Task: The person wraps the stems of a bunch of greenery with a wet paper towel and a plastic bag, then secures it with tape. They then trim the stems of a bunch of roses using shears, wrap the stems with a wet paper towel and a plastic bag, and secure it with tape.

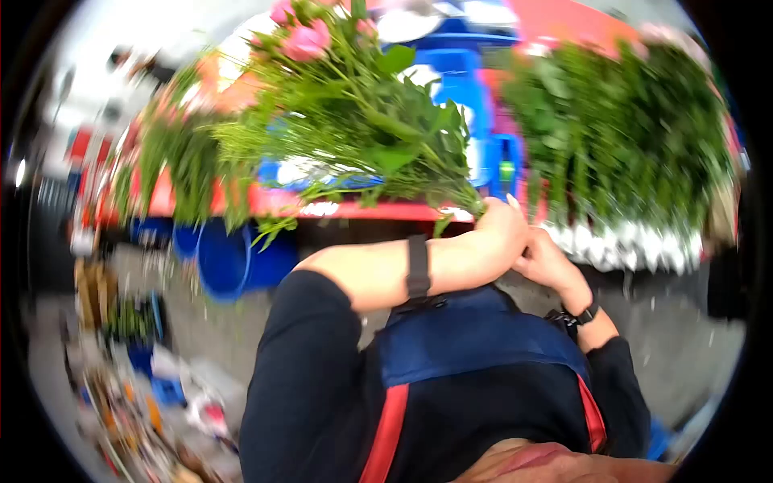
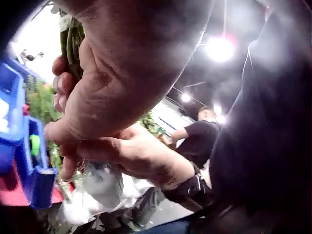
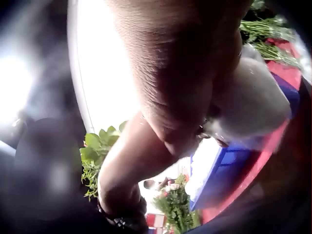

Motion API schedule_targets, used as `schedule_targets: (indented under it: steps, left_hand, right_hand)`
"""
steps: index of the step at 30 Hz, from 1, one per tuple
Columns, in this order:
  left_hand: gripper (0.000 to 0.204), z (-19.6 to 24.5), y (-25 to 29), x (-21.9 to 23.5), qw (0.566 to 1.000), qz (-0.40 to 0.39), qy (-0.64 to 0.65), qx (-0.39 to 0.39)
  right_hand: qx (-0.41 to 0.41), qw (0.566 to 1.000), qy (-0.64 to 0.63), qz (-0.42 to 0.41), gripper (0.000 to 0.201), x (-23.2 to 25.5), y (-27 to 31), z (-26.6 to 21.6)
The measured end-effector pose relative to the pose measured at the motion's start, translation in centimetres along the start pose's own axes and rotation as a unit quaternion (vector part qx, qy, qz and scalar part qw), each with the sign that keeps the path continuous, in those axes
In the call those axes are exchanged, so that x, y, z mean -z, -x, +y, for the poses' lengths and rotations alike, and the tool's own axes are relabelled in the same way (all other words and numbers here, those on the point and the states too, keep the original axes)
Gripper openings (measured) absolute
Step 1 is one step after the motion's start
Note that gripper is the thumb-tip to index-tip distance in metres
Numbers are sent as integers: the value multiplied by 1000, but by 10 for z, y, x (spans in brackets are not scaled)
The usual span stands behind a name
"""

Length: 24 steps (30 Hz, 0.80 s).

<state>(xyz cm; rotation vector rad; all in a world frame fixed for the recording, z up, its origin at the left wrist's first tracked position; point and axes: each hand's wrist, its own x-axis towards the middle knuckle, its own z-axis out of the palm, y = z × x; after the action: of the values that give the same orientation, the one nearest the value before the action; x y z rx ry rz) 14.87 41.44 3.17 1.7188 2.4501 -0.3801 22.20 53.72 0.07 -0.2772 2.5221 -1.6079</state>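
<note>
A bouquet [image 1: 362, 105] of pink roses and green leaves is held up, tilted to the left, in the head view. My left hand [image 1: 501, 233] grips its stems in a fist; the left wrist view shows those stems [image 2: 73, 44] running through the left hand [image 2: 112, 83]. My right hand [image 1: 549, 262], with a dark band on its wrist, is tucked just under the left one. Its fingers [image 2: 73, 163] curl in at the stem base, above a white wrap [image 2: 102, 187]. In the right wrist view the right hand [image 3: 180, 87] fills the frame next to the white wrap [image 3: 253, 102].
Green flower bundles [image 1: 628, 137] stand on a red shelf [image 1: 378, 211] ahead, with more bundles [image 1: 177, 161] at left. Blue buckets [image 1: 233, 258] sit below, a blue crate [image 1: 467, 88] behind. Clutter [image 1: 145, 402] covers the floor at lower left. Another person in a black shirt [image 2: 200, 136] is nearby.
</note>
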Motion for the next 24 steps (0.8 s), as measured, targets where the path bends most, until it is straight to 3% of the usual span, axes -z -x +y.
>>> schedule_targets:
  steps: [1, 3, 5, 6, 7, 8, 11, 13, 17, 21, 22, 23, 24]
  left_hand:
    - [45, 9, -5, 18, 997, 49, -61, -22]
    - [55, 25, -13, 66, 970, 66, -207, -110]
    - [51, 31, -24, 88, 896, 339, -199, -207]
    - [50, 37, -28, 100, 877, 380, -156, -249]
    - [49, 41, -30, 108, 856, 415, -110, -286]
    - [48, 43, -31, 114, 838, 452, -37, -302]
    - [42, 32, -27, 109, 869, 414, 3, -272]
    - [39, 15, -22, 91, 897, 385, 25, -218]
    - [42, -26, 2, 28, 956, 280, 31, -85]
    - [47, -51, 53, -24, 981, 176, 76, 36]
    - [48, -55, 67, -36, 982, 160, 87, 52]
    - [49, -59, 79, -49, 982, 144, 98, 68]
    - [49, -61, 91, -59, 982, 132, 105, 87]
  right_hand:
    - [-2, 996, -45, 80, 24, 1, 15, 5]
    - [103, 930, 147, 321, 23, 8, 33, 4]
    - [55, 856, 276, 435, 22, 32, 54, -3]
    - [33, 812, 335, 478, 22, 46, 65, -6]
    - [28, 818, 315, 480, 20, 68, 79, -3]
    - [-15, 788, 309, 533, 18, 84, 92, -3]
    - [-104, 724, 253, 633, 19, 135, 131, 6]
    - [-166, 668, 303, 659, 21, 171, 163, 21]
    - [-198, 521, 450, 697, 26, 234, 216, 82]
    - [-354, 524, 436, 640, 30, 264, 216, 130]
    - [-328, 522, 483, 622, 33, 268, 214, 154]
    - [-335, 547, 492, 588, 38, 269, 208, 168]
    - [-332, 539, 530, 564, 39, 272, 205, 199]
